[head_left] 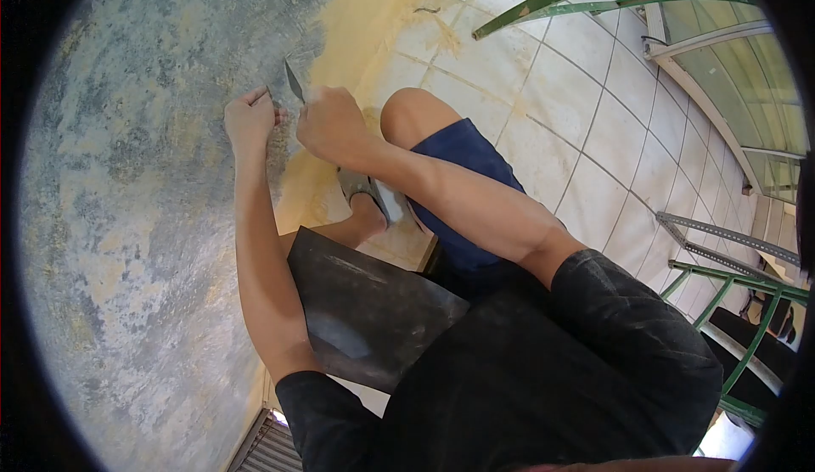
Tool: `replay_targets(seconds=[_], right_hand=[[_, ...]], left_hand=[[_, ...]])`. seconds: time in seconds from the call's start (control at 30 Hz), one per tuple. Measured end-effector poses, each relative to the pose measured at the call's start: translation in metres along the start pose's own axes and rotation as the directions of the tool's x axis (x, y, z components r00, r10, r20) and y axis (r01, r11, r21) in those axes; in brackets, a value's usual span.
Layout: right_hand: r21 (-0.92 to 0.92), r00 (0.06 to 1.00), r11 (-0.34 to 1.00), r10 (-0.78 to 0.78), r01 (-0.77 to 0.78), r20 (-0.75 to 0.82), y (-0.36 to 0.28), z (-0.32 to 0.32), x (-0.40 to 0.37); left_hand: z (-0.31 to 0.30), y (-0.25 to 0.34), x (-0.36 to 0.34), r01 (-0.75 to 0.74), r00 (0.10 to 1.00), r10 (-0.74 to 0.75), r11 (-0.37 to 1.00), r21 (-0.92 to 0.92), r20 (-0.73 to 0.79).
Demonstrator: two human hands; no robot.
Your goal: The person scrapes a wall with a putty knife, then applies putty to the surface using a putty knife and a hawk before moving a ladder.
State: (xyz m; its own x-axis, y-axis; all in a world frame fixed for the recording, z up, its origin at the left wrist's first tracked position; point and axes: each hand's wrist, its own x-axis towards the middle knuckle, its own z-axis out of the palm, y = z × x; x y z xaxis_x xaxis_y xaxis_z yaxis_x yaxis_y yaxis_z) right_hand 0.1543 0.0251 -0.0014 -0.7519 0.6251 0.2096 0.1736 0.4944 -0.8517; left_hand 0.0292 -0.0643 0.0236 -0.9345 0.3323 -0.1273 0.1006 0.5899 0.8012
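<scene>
My right hand is closed round a small knife; its dark pointed blade sticks up past my fingers and the handle is hidden in my grip. To its left, my left hand is held with its fingers curled in and pinched together. A thin dark bit shows at those fingertips, too small to name. Both hands are in front of a large mottled blue-grey surface. A narrow gap separates the blade from my left fingers. Across my lap lies a dark, scuffed flat sheet.
Yellow powder lies along the grey surface's edge and over the white floor tiles. Green metal frames stand at the upper right, with more green bars at the lower right. A sandalled foot is below my hands.
</scene>
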Motion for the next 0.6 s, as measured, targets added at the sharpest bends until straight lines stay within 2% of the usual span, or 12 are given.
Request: replay_targets(seconds=[0.2,0.27,0.3,0.37,0.4,0.47,0.6], right_hand=[[-0.046,0.989,0.988,-0.146,0.146,0.006,0.02,0.015,0.008],[0.007,0.998,1.0,0.031,-0.03,-0.05,-0.002,-0.002,-0.003],[0.007,0.998,0.999,0.035,-0.035,-0.046,0.009,0.006,-0.001],[-0.089,0.979,0.977,-0.188,0.195,0.077,0.041,0.028,0.008],[-0.091,0.979,0.976,-0.191,0.198,0.074,0.033,0.022,0.006],[0.012,0.998,0.999,-0.052,0.052,-0.022,0.007,0.003,0.0],[-0.063,0.984,0.983,-0.177,0.174,-0.034,0.023,-0.008,0.024]], left_hand=[[0.002,-0.008,0.008,0.008,1.0,-0.009,1.0,0.028,0.014],[0.001,-0.009,0.006,0.001,1.0,-0.001,1.0,0.022,0.018],[0.001,-0.009,0.003,0.006,1.0,-0.007,1.0,0.024,0.021],[0.001,0.0,-0.001,0.031,0.999,-0.031,0.999,0.013,0.01],[0.002,-0.001,0.001,0.027,1.0,-0.027,1.0,0.01,0.009],[0.001,-0.007,0.004,0.003,1.0,-0.003,1.0,0.014,0.014],[0.0,-0.002,-0.005,-0.002,1.0,0.002,1.0,-0.008,0.013]])
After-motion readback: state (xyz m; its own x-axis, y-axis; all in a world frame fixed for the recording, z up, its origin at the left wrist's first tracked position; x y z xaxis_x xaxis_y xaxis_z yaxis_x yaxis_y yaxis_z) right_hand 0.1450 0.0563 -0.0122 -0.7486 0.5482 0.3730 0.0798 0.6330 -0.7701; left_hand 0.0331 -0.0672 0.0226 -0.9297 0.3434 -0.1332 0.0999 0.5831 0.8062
